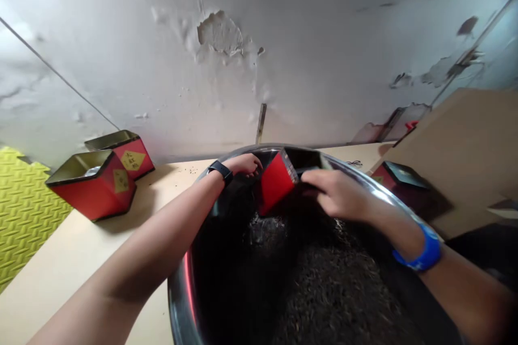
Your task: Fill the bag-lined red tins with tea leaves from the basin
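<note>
My right hand (334,191), with a blue wristband, is closed on the rim of a red tea tin (277,183). The tin is tilted inside a large shiny metal basin (184,291), its mouth toward my right hand. My left hand (247,164), with a black watch on the wrist, reaches over the basin's far left rim. Its fingers are loosely bent beside the tin, with a small gap and nothing visible in them. Dark dried tea leaves (335,291) lie in the basin, mostly toward the near right.
Two open red tins (101,194) with yellow labels stand on the pale table (156,259) at the left. Another dark red tin (399,186) is right of the basin, by a cardboard sheet (473,145). A peeling wall (170,75) rises behind; yellow matting (24,215) lies far left.
</note>
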Action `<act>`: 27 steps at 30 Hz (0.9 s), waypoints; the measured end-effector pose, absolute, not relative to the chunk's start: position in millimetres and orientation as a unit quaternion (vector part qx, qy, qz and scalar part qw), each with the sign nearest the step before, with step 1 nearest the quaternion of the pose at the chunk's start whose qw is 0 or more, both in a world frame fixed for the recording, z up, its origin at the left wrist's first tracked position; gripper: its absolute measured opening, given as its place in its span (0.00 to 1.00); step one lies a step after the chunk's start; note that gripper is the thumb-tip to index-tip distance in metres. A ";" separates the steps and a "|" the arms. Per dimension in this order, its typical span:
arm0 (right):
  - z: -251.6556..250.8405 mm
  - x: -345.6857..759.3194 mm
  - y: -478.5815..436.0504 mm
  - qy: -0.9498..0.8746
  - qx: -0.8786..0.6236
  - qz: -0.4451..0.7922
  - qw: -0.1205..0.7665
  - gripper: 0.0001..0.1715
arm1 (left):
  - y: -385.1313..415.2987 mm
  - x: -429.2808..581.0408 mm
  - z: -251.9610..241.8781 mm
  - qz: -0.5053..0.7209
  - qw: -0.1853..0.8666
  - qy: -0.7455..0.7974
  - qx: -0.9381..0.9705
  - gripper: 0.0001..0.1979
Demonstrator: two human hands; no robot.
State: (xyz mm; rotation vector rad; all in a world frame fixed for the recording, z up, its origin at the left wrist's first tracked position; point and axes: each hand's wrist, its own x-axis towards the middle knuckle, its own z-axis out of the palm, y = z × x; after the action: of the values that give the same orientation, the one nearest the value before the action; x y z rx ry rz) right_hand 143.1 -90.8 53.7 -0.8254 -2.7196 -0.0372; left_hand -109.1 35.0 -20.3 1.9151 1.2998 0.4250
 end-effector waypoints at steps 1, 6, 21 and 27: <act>42.1 138.6 -92.9 -0.956 -0.268 0.011 0.114 0.13 | 36.8 -109.0 -21.1 0.164 0.387 0.531 0.736 0.15; -7.4 114.7 -100.6 -0.971 -0.237 -0.032 0.014 0.15 | 32.6 -101.2 -16.6 0.182 0.318 0.564 0.740 0.15; -1.1 123.5 -94.5 -0.912 -0.384 0.092 0.112 0.22 | -10.5 -70.0 7.2 0.009 0.339 0.387 0.857 0.21; -3.7 114.4 -101.0 -0.907 -0.420 -0.010 0.022 0.12 | -16.9 -59.5 8.6 0.010 0.353 0.359 0.864 0.23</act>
State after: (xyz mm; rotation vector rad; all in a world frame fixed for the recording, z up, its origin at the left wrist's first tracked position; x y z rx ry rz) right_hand 114.4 -101.0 -3.7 -1.3015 -2.8117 -0.0303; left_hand -59.5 -16.9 8.6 2.2344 0.9290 0.0256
